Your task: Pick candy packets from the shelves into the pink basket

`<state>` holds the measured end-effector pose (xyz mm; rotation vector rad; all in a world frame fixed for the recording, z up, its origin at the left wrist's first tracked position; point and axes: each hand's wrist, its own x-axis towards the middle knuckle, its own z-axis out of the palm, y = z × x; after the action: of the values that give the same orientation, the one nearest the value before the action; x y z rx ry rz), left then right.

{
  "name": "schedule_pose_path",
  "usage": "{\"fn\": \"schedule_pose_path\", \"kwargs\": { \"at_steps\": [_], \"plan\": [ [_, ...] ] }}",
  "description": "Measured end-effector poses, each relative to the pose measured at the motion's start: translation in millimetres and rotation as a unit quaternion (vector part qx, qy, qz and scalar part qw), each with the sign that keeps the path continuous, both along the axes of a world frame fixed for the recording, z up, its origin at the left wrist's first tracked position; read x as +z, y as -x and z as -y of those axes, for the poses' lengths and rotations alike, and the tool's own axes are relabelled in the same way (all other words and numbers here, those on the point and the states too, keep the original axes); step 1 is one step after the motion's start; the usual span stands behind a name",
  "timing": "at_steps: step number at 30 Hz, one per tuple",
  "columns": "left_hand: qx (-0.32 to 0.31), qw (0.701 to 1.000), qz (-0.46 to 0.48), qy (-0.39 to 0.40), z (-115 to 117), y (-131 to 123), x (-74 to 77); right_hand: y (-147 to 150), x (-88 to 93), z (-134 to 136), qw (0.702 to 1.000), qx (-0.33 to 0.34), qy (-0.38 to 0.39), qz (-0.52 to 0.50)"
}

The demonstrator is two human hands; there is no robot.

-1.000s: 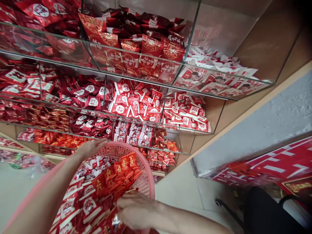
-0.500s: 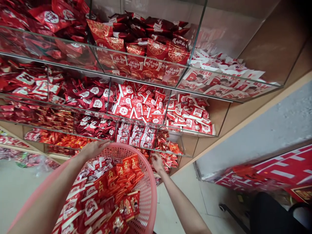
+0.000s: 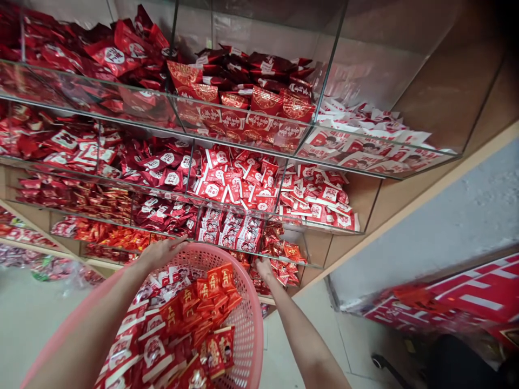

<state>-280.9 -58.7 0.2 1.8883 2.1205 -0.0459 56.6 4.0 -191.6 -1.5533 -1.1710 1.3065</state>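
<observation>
A pink perforated plastic basket (image 3: pixel 249 302) is below me, heaped with red and white candy packets (image 3: pixel 154 348) and orange-red packets (image 3: pixel 205 297). My left forearm crosses over it. My left hand (image 3: pixel 164 251) lies over the far rim, closed on it, though the fingertips are partly hidden. To the right, my right hand (image 3: pixel 264 267) reaches into a low shelf bin among small red packets (image 3: pixel 286 270). Its fingers are hidden there, so what they hold does not show.
Glass-fronted shelves (image 3: pixel 243 141) filled with red packets rise ahead, their edges close above both hands. A wooden side panel (image 3: pixel 417 178) slopes down at right. Beyond it are a grey wall (image 3: pixel 438 216), red printed boxes (image 3: pixel 466 292) and a dark chair leg (image 3: pixel 389 367).
The view has shifted slightly, so the shelves appear lower. My right hand has gone deeper among the small red packets, its fingers now hidden. My left hand stays on the rim.
</observation>
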Motion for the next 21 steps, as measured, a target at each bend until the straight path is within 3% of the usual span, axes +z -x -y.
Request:
{"fn": "schedule_pose_path", "kwargs": {
  "at_steps": [8, 21],
  "plan": [
    [-0.003, 1.0, 0.009, -0.01, 2, -1, 3.3, -2, 5.9, 9, 0.994, -0.004, 0.054, -0.093],
    [-0.01, 1.0, 0.008, -0.007, -3, 3, -0.1, -29, 32.2, 87, 0.967, -0.115, -0.007, -0.228]
  ]
}}
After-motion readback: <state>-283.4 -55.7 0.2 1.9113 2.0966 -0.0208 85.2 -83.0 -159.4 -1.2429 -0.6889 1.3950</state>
